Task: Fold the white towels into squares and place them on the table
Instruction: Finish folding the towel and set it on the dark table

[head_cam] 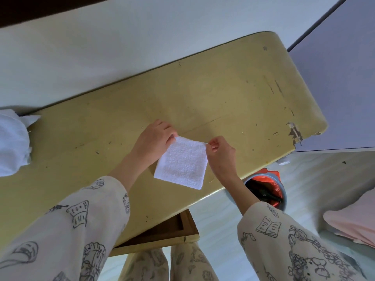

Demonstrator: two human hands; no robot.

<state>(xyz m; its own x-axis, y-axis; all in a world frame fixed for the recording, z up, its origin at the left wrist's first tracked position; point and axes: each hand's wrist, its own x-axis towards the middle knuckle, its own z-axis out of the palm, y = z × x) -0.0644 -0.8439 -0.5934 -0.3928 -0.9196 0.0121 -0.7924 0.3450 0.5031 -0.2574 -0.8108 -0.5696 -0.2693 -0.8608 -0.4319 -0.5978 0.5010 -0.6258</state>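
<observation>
- Head view: a folded white towel [181,163], roughly square, is lying just below the middle of the frame, over the near part of a worn yellow table [223,94].
- The left hand [154,138] is pinching the towel's upper left corner, its fingers curling over the edge.
- The right hand [220,152] is pinching the upper right corner between thumb and fingertips.
- Whether the towel's lower edge is resting on the tabletop cannot be told.
- Both forearms are reaching in from the bottom of the frame in cream sleeves [60,230] printed with dark line drawings.
- A heap of white cloth [13,142] is sitting at the left edge of the frame, at the table's far left end, well apart from the folded towel.
- A grey bin [267,191] with a red liner is standing on the floor at lower right, just beside the table's near edge.
- Something pink [353,226] is lying at the far right.
</observation>
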